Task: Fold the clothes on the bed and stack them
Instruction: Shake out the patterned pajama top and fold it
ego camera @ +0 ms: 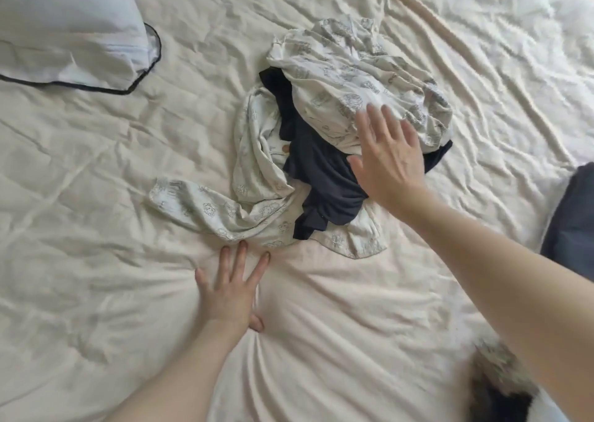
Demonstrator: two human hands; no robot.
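Cream bed (418, 309) w/ unfolded clothes pile (321, 151); both hands flat, fingers spread.

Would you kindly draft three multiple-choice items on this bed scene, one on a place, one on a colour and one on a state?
1. Where does the pillow lie, as the head camera sees it?
A. Upper left
B. Lower right
C. Centre, on the pile

2. What colour is the plain garment tangled in the printed clothes?
A. Red
B. Dark navy
C. Yellow

3. How is the left hand?
A. Gripping a sleeve
B. Flat on the sheet with fingers spread
C. Lifted, holding a hanger

Answers:
1. A: the pillow, edged with dark piping, fills the upper left corner.
2. B: the dark garment shows navy between the pale printed clothes.
3. B: the left hand lies open on the bed sheet, just short of the pile, while the right hand is spread over the clothes.
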